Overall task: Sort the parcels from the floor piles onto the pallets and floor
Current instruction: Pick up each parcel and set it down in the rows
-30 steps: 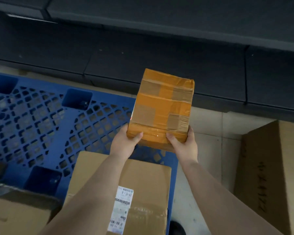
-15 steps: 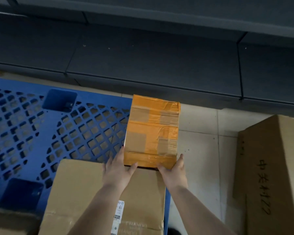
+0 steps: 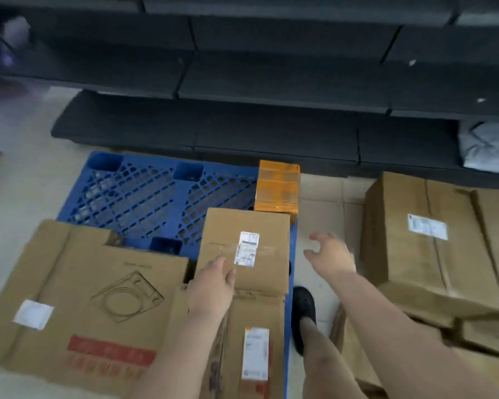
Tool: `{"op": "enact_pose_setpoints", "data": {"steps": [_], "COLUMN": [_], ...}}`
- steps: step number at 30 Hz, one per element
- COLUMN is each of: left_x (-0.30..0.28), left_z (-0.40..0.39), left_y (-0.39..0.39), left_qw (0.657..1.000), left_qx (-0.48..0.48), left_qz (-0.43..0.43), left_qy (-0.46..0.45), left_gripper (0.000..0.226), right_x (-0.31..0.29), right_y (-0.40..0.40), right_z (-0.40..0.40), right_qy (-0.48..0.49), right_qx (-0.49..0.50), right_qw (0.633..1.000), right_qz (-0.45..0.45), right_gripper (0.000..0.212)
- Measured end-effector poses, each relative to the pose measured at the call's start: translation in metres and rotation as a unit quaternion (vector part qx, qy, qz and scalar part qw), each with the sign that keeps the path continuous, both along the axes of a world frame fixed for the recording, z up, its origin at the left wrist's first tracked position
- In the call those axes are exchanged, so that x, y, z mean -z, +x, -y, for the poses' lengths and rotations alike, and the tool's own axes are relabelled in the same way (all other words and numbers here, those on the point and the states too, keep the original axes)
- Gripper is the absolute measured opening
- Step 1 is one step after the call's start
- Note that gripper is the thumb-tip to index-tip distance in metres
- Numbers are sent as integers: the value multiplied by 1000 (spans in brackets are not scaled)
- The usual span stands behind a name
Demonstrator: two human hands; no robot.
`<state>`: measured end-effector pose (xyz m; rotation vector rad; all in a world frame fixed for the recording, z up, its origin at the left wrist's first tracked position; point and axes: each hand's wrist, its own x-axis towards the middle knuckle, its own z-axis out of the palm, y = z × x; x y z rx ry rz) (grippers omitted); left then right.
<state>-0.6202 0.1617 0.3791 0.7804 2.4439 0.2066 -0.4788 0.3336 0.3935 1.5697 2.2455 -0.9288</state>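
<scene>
Dark shelving (image 3: 271, 90) runs across the far side, and a grey bag (image 3: 484, 145) sits on its lowest shelf at right. In front of it a blue pallet (image 3: 144, 194) lies on the pale floor (image 3: 320, 214). A wide carton (image 3: 92, 298) with a printed line drawing covers the pallet's near left part. On the floor at right stands a tall box (image 3: 432, 240) with a white label, other cartons lying under and beside it. A labelled box (image 3: 245, 249) sits on the pallet's right side, and a narrow box (image 3: 251, 344) lies nearer, touching it. The orange parcel (image 3: 277, 188) rests on the pallet's far right corner, just behind the labelled box, with no hand on it. The left hand (image 3: 213, 286) hangs over the labelled box, fingers loosely curled, gripping nothing. The right hand (image 3: 332, 257) hovers over the floor between pallet and tall box, fingers spread and free. A black shoe (image 3: 303, 309) stands on the floor beside the pallet's edge
</scene>
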Motion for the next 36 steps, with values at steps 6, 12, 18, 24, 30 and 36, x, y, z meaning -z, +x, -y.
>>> {"op": "enact_pose_setpoints", "data": {"steps": [6, 12, 18, 24, 30, 36], "left_x": [-108, -168, -183, -195, -205, -221], "left_z": [83, 107, 108, 134, 187, 213], "left_y": [68, 152, 271, 430, 609, 743], "left_qw": [990, 966, 930, 889, 850, 801], "left_qx": [106, 205, 329, 432, 511, 583], "left_qz": [-58, -118, -112, -94, -53, -39], "left_qy": [72, 103, 121, 118, 119, 128], "left_gripper": [48, 40, 42, 42, 40, 43], "right_x": [-116, -162, -187, -207, -221, -246], "right_y": [75, 171, 303, 458, 623, 744], "right_z": [125, 197, 243, 316, 406, 455], "right_qy": [122, 200, 227, 216, 223, 266], "right_qx": [-51, -60, 11, 117, 195, 265], "right_qw": [991, 978, 973, 967, 950, 920], "right_qz": [-27, -5, 38, 67, 100, 113], "right_gripper": [39, 39, 36, 27, 40, 38]}}
